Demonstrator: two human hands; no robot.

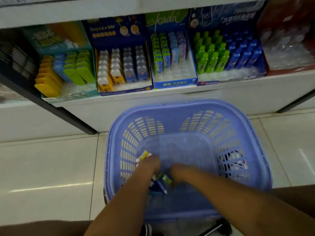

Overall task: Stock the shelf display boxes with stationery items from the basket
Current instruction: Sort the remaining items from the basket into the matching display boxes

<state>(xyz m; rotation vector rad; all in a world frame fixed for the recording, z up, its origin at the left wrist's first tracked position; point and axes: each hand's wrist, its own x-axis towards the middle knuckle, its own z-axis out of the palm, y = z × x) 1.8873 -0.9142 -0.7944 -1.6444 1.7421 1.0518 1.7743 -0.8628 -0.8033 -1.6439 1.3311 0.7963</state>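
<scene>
Basket [187, 106] on floor [51, 167] holds a few packs [162, 183] at its near-left side. Left hand [150, 163] grips some packs. Right hand [179, 172] is beside them, blurred, grip indeterminate. Boxes [173, 83] on shelf [221, 94] are part-filled.

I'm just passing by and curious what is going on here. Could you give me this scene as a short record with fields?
Place: tiled floor in front of a low shelf
Basket: blue, on the floor, a few loose packs at its bottom
Left hand: inside the basket, grips a held pack, yellow and white
Right hand: inside the basket by the loose packs; fingers too blurred to judge
Boxes: a row on the shelf, mostly filled
Kada box: front rows look empty
</scene>
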